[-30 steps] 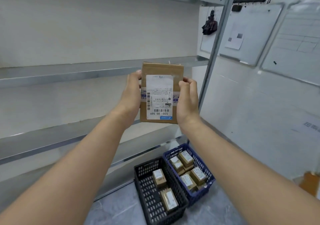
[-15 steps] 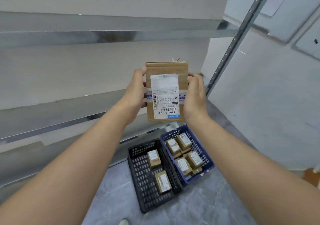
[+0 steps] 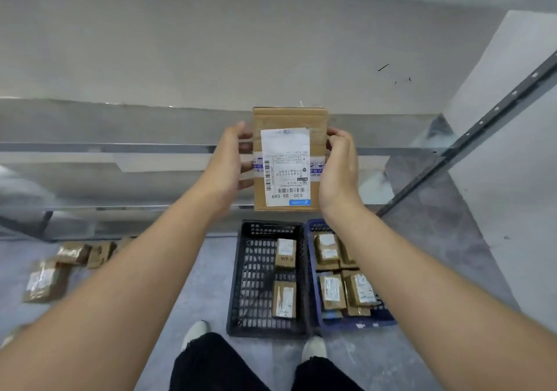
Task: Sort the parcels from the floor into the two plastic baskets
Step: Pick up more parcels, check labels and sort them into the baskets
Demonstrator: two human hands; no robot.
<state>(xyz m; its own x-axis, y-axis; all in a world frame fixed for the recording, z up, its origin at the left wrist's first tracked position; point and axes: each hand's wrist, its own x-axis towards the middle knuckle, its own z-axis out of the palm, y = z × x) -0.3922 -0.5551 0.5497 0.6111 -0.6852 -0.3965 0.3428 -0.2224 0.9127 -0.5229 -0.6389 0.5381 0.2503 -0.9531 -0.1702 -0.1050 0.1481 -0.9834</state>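
The parcel (image 3: 287,119) stays up at chest height in both your hands, its label facing you and printed upside down. Your left hand (image 3: 229,161) grips its left edge and your right hand (image 3: 339,167) its right edge, fingers curled round the back and thumbs on the front. Neither hold has changed.

What has changed is your view. A second ago you were facing the shelves; now your head is tipped down and the floor (image 3: 205,285) is under you. The black basket (image 3: 241,270) and the blue basket (image 3: 355,325) sit side by side, touching, right below the parcel and just ahead of your shoes (image 3: 196,333). It looks as if you have finished checking the label and the drop comes next. Which basket this one belongs in cannot be told from here.

The black basket holds two parcels along its right side, and its left half is bare mesh. The blue basket is packed closer, and your right forearm hides part of it, so a parcel this wide would have to lie on top of the others there. More parcels (image 3: 45,280) wait on the floor at the far left, by the foot of the rack (image 3: 120,148). The sort is not finished. Nothing lies between the parcel and either basket.
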